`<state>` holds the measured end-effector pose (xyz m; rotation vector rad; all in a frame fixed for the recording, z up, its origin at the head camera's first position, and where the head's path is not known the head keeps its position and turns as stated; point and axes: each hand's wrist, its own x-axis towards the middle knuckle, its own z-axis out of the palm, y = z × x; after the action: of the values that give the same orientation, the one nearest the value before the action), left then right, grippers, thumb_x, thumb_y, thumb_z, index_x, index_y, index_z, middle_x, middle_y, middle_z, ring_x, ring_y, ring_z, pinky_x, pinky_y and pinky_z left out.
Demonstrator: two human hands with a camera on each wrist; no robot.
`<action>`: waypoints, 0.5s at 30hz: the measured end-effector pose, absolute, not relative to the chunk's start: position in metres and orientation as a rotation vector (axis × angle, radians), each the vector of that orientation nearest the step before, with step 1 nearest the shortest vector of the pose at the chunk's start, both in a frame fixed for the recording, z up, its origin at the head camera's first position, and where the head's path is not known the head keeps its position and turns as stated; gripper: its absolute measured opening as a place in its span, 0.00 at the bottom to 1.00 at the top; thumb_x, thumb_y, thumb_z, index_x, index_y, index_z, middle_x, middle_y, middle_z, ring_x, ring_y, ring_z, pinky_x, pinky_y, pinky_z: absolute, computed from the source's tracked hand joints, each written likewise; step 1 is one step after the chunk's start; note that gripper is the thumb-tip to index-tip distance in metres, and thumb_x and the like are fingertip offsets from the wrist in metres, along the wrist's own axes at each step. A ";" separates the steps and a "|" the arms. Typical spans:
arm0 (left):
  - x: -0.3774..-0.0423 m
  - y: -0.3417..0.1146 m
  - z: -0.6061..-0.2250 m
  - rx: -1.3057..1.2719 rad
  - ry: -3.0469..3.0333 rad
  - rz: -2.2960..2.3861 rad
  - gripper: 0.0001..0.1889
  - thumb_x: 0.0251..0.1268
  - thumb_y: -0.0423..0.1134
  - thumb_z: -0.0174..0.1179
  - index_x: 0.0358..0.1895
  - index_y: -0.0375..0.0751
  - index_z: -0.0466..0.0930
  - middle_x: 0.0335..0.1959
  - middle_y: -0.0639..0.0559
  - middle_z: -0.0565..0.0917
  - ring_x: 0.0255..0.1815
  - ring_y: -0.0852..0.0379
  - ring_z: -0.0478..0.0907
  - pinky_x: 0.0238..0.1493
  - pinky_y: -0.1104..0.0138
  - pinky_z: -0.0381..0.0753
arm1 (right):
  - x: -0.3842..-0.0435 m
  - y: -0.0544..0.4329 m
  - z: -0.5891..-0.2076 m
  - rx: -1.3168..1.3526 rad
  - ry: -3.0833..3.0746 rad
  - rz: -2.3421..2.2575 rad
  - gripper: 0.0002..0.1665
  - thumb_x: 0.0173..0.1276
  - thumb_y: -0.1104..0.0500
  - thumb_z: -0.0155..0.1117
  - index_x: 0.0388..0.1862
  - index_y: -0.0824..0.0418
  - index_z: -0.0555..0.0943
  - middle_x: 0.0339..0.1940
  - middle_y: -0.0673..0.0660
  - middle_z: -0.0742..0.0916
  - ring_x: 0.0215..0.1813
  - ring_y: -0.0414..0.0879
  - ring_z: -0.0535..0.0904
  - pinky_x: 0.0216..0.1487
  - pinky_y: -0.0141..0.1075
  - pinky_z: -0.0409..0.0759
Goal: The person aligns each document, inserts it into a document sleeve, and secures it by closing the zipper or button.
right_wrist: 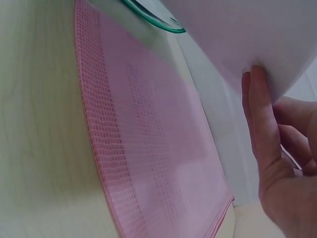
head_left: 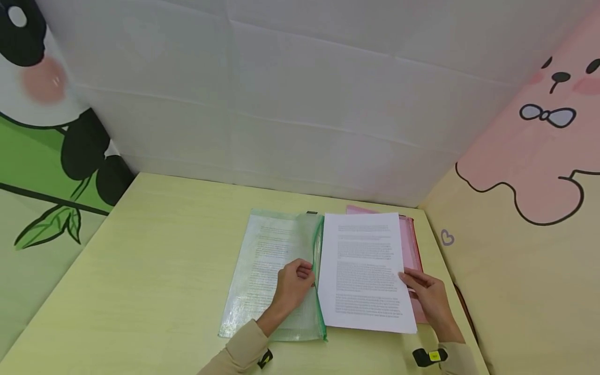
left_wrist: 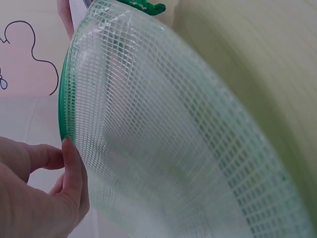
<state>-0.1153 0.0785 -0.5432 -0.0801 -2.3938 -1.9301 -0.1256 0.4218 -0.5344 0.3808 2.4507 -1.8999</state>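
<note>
A clear mesh zip pouch (head_left: 262,250) with a green zipper edge lies on the table, printed paper showing through it. My left hand (head_left: 295,284) pinches its green edge (left_wrist: 63,114) between thumb and fingers, and that side bows upward in the left wrist view. In my right hand (head_left: 428,294) is a white printed sheet of paper (head_left: 363,271), gripped at its right edge. The paper's left edge lies along the pouch's zipper side. Below the paper, a pink mesh pouch (right_wrist: 148,129) rests on the table, partly hidden by it in the head view; printed lines show through the pink.
The pale yellow table (head_left: 154,271) stretches out to the left. A white wall (head_left: 300,104) stands behind it, and a side wall with a pink cartoon (head_left: 539,172) rises close by the right edge. A green-and-black cartoon (head_left: 84,151) covers the left wall.
</note>
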 end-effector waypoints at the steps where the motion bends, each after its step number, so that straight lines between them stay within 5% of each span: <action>1: -0.116 0.079 -0.543 -0.081 -2.393 -1.927 0.07 0.63 0.24 0.58 0.41 0.26 0.82 0.32 0.45 0.84 0.29 0.55 0.85 0.31 0.72 0.83 | -0.125 0.422 -0.535 0.381 2.446 -1.896 0.33 0.71 0.57 0.72 0.66 0.77 0.76 0.40 0.48 0.91 0.38 0.41 0.88 0.40 0.32 0.87; 15: -0.115 0.081 -0.544 -0.079 -2.398 -1.926 0.06 0.62 0.24 0.59 0.40 0.28 0.83 0.32 0.46 0.84 0.31 0.54 0.85 0.33 0.71 0.84 | -0.126 0.414 -0.545 0.370 2.391 -1.922 0.30 0.70 0.61 0.71 0.64 0.78 0.76 0.41 0.54 0.91 0.38 0.44 0.89 0.39 0.34 0.87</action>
<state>-0.1154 0.0807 -0.5438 -0.0788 -2.3979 -1.9263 -0.1263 0.4145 -0.5449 0.3697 2.3910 -1.9219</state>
